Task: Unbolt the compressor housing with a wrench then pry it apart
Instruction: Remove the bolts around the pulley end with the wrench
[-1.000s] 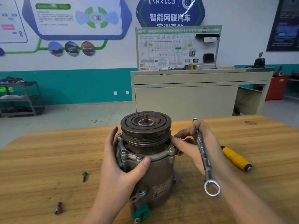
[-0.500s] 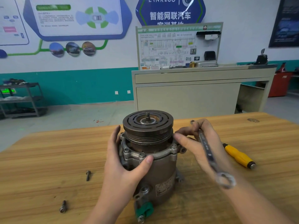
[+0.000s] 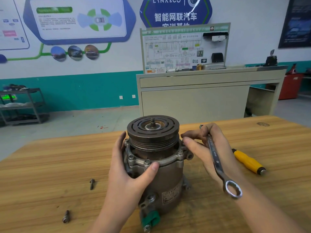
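While the left hand [image 3: 127,172] still grips the compressor [image 3: 156,158], the right hand [image 3: 207,148], clutching the wrench [image 3: 218,163], fingers a three-o'clock flange bolt [image 3: 183,142] — apparently finger-loose.

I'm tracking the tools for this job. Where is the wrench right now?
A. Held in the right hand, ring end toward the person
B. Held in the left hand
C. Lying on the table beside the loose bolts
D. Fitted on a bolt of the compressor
A: the wrench lies across the right hand, its ring end hanging free near the wrist, while the left hand grips the compressor.
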A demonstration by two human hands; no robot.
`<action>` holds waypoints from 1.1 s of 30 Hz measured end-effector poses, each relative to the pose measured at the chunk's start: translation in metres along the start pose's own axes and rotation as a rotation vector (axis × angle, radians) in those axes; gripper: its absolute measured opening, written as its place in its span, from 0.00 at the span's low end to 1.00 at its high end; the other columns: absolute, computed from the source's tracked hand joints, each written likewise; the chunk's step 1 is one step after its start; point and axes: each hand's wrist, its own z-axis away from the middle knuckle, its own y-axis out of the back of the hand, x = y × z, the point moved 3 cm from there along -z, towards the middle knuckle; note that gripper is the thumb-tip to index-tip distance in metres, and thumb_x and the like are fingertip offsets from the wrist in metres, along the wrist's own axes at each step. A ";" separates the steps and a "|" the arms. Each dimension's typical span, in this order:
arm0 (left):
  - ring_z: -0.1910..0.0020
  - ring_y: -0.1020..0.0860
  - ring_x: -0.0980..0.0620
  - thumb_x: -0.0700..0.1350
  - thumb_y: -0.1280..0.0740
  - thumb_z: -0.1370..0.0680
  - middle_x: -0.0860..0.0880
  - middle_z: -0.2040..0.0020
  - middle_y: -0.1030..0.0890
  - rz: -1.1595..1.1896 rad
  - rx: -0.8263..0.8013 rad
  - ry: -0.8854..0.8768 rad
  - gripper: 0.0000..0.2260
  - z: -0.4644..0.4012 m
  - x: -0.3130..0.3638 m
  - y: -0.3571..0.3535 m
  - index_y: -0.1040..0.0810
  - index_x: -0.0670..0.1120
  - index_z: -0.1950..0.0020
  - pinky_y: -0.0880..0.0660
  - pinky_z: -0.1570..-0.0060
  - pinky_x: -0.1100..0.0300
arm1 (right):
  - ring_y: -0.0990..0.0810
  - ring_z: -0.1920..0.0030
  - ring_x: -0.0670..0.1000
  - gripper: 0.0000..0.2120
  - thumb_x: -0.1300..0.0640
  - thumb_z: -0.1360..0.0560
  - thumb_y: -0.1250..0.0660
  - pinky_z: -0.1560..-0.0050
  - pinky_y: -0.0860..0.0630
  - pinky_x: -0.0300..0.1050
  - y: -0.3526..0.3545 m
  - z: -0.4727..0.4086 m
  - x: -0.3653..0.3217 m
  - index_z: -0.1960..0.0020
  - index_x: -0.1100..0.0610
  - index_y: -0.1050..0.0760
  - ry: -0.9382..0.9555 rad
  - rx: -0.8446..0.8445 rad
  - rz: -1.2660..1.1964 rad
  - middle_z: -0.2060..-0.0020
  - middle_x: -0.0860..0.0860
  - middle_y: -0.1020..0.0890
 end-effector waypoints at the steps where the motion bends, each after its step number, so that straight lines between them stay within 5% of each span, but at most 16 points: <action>1: 0.37 0.31 0.71 0.64 0.28 0.41 0.76 0.40 0.31 -0.003 0.002 -0.002 0.37 0.000 0.000 0.000 0.41 0.74 0.37 0.31 0.41 0.66 | 0.17 0.60 0.48 0.18 0.62 0.30 0.27 0.64 0.22 0.39 0.000 0.001 -0.001 0.58 0.51 0.37 0.005 0.005 0.010 0.59 0.49 0.16; 5: 0.39 0.30 0.73 0.63 0.28 0.41 0.77 0.41 0.30 0.006 0.001 -0.020 0.35 0.000 0.005 -0.001 0.40 0.74 0.38 0.29 0.48 0.76 | 0.17 0.58 0.45 0.16 0.68 0.28 0.31 0.60 0.23 0.40 0.001 0.001 -0.001 0.58 0.52 0.36 -0.009 0.000 0.003 0.58 0.49 0.16; 7: 0.40 0.29 0.73 0.61 0.28 0.41 0.77 0.42 0.29 0.029 -0.001 -0.036 0.35 0.000 0.006 -0.001 0.38 0.71 0.37 0.31 0.50 0.79 | 0.16 0.58 0.45 0.15 0.62 0.29 0.29 0.62 0.22 0.36 0.000 0.002 -0.003 0.57 0.55 0.36 -0.003 -0.010 0.008 0.58 0.47 0.15; 9: 0.41 0.29 0.72 0.61 0.28 0.41 0.76 0.42 0.29 0.042 0.001 -0.042 0.35 0.000 0.007 -0.001 0.38 0.70 0.37 0.32 0.51 0.80 | 0.16 0.59 0.48 0.17 0.60 0.31 0.27 0.62 0.22 0.38 0.000 0.002 -0.004 0.58 0.54 0.37 -0.016 -0.014 0.009 0.59 0.50 0.16; 12: 0.41 0.29 0.74 0.61 0.27 0.40 0.77 0.42 0.29 0.041 0.002 -0.049 0.34 0.000 0.009 -0.002 0.38 0.70 0.37 0.32 0.53 0.81 | 0.16 0.59 0.45 0.14 0.70 0.27 0.33 0.61 0.23 0.32 0.000 0.001 -0.002 0.58 0.56 0.35 -0.045 -0.023 -0.021 0.59 0.49 0.15; 14: 0.41 0.29 0.74 0.59 0.25 0.40 0.77 0.42 0.29 0.049 0.001 -0.054 0.34 0.000 0.008 -0.002 0.37 0.69 0.38 0.32 0.53 0.81 | 0.17 0.59 0.42 0.13 0.67 0.27 0.31 0.62 0.25 0.28 -0.001 0.002 -0.004 0.57 0.56 0.35 -0.008 -0.019 0.035 0.58 0.46 0.15; 16: 0.41 0.29 0.73 0.60 0.26 0.40 0.77 0.42 0.29 0.054 -0.001 -0.053 0.35 -0.001 0.008 -0.002 0.37 0.69 0.37 0.32 0.52 0.81 | 0.17 0.59 0.44 0.15 0.62 0.29 0.28 0.61 0.23 0.32 -0.001 0.002 -0.004 0.58 0.53 0.36 0.000 -0.006 0.058 0.59 0.48 0.16; 20: 0.40 0.30 0.73 0.62 0.28 0.41 0.77 0.42 0.29 0.038 0.007 -0.051 0.35 -0.001 0.006 -0.001 0.38 0.70 0.37 0.33 0.51 0.81 | 0.16 0.57 0.45 0.14 0.68 0.27 0.32 0.60 0.23 0.32 0.000 0.001 -0.002 0.58 0.54 0.35 -0.032 -0.006 -0.014 0.59 0.50 0.15; 23: 0.40 0.30 0.73 0.62 0.28 0.41 0.77 0.42 0.29 0.039 0.008 -0.056 0.35 -0.001 0.005 -0.001 0.38 0.69 0.37 0.33 0.51 0.81 | 0.17 0.59 0.45 0.17 0.61 0.30 0.27 0.61 0.22 0.35 -0.001 0.002 -0.004 0.59 0.49 0.35 0.006 -0.013 0.027 0.59 0.48 0.16; 27: 0.41 0.30 0.74 0.63 0.28 0.41 0.78 0.42 0.30 0.020 0.010 -0.063 0.35 -0.002 0.004 -0.001 0.38 0.70 0.37 0.34 0.51 0.82 | 0.16 0.56 0.47 0.19 0.67 0.27 0.31 0.58 0.21 0.38 -0.001 0.002 -0.002 0.61 0.45 0.33 -0.014 -0.031 0.000 0.58 0.50 0.16; 30: 0.40 0.30 0.74 0.63 0.28 0.41 0.77 0.41 0.30 0.019 0.010 -0.069 0.36 -0.001 0.004 0.000 0.38 0.69 0.36 0.33 0.51 0.81 | 0.17 0.53 0.50 0.19 0.59 0.30 0.27 0.56 0.21 0.41 -0.004 0.003 -0.004 0.64 0.40 0.34 0.027 -0.016 0.034 0.56 0.48 0.16; 33: 0.40 0.30 0.74 0.63 0.28 0.41 0.78 0.41 0.30 0.010 0.006 -0.066 0.35 -0.001 0.004 0.000 0.39 0.70 0.37 0.33 0.51 0.81 | 0.17 0.53 0.54 0.18 0.62 0.29 0.28 0.55 0.21 0.46 -0.004 0.005 -0.005 0.60 0.44 0.34 0.050 0.034 0.006 0.58 0.51 0.16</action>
